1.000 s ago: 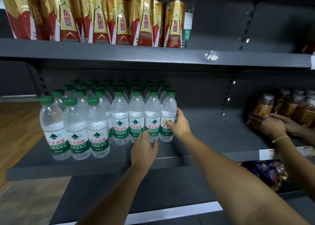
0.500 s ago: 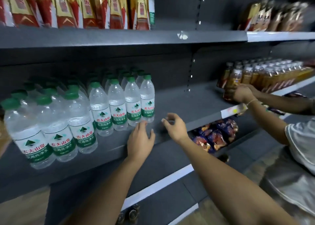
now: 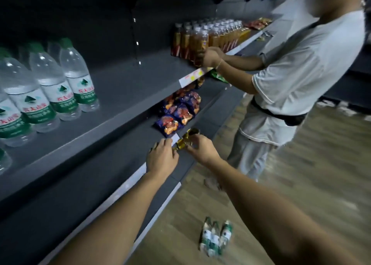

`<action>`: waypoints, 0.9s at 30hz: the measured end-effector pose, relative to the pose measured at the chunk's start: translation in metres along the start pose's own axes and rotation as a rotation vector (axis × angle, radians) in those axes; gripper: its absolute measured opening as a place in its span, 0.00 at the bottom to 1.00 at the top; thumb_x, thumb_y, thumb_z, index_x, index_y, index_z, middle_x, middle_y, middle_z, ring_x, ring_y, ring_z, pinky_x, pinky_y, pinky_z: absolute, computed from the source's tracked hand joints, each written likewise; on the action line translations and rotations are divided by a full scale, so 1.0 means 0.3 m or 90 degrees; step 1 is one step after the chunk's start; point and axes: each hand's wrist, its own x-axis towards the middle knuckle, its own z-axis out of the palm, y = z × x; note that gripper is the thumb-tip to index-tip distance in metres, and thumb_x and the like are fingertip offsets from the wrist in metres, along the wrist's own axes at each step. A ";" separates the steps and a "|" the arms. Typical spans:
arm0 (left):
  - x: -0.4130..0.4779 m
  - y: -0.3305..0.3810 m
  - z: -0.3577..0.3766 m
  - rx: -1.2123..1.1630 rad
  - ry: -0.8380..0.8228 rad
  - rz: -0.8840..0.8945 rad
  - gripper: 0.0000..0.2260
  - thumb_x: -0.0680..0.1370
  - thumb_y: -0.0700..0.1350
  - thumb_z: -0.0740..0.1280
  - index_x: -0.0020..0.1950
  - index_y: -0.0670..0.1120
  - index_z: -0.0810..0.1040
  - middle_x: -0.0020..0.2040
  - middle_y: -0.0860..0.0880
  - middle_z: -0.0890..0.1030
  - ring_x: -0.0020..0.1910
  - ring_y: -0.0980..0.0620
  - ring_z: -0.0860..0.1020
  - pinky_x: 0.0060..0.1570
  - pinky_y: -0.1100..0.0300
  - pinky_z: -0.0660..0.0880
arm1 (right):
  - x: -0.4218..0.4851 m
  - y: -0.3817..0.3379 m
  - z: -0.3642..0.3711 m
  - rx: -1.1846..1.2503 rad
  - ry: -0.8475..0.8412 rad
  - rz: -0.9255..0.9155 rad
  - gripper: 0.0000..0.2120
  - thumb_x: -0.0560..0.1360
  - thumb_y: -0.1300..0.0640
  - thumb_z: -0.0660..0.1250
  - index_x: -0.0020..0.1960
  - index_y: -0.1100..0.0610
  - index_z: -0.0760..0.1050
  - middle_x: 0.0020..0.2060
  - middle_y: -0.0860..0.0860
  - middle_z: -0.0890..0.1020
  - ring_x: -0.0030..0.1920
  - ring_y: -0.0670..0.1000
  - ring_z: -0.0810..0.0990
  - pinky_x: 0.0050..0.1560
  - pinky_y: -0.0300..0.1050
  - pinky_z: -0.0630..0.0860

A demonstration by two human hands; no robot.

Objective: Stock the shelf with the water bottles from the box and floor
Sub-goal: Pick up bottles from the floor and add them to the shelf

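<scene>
Clear plastic water bottles with green caps (image 3: 50,88) stand on the grey metal shelf (image 3: 124,88). The left hand (image 3: 162,158) and right hand (image 3: 202,150) have withdrawn empty, loosely curled. Three more bottles (image 3: 215,236) await on the wooden floor (image 3: 301,184).

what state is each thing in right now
water bottles on shelf: upright, capped, in rows
water bottles on floor: standing together, not yet shelved
left hand: fingers relaxed, nothing clearly held
right hand: fingers curled beside gold item, grip unclear
amber bottles: upright, another person's hands on front one
</scene>
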 end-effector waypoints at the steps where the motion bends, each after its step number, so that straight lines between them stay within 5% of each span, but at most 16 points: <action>1: -0.009 0.023 0.032 0.002 -0.023 0.013 0.15 0.78 0.47 0.64 0.63 0.44 0.73 0.59 0.44 0.76 0.59 0.43 0.75 0.56 0.49 0.72 | -0.022 0.046 -0.013 -0.012 -0.001 0.013 0.16 0.74 0.52 0.69 0.59 0.58 0.77 0.57 0.55 0.80 0.57 0.56 0.79 0.52 0.45 0.74; 10: -0.081 0.196 0.340 0.046 -0.192 0.088 0.15 0.79 0.48 0.61 0.65 0.46 0.71 0.63 0.46 0.74 0.61 0.44 0.74 0.57 0.51 0.70 | -0.158 0.455 -0.047 -0.100 -0.041 0.147 0.21 0.75 0.52 0.69 0.65 0.60 0.74 0.60 0.59 0.78 0.60 0.58 0.77 0.60 0.47 0.72; 13: -0.104 0.231 0.433 0.047 -0.244 0.054 0.15 0.79 0.48 0.62 0.64 0.46 0.73 0.62 0.45 0.75 0.60 0.44 0.75 0.56 0.51 0.72 | -0.201 0.612 -0.030 -0.094 -0.070 0.209 0.16 0.74 0.53 0.69 0.58 0.59 0.74 0.57 0.61 0.79 0.58 0.62 0.77 0.51 0.46 0.70; 18: -0.112 0.268 0.578 0.068 -0.290 -0.003 0.15 0.78 0.47 0.62 0.63 0.45 0.74 0.60 0.45 0.76 0.59 0.43 0.75 0.56 0.51 0.73 | -0.206 0.853 -0.001 -0.084 -0.144 0.276 0.29 0.73 0.51 0.72 0.70 0.61 0.68 0.63 0.59 0.77 0.63 0.60 0.76 0.58 0.49 0.73; 27: -0.060 0.285 0.932 0.086 -0.328 -0.094 0.16 0.79 0.47 0.61 0.65 0.44 0.73 0.61 0.44 0.76 0.59 0.43 0.75 0.53 0.51 0.73 | -0.148 1.189 0.163 -0.068 -0.216 0.326 0.32 0.72 0.51 0.73 0.70 0.62 0.65 0.64 0.62 0.74 0.63 0.59 0.76 0.59 0.47 0.72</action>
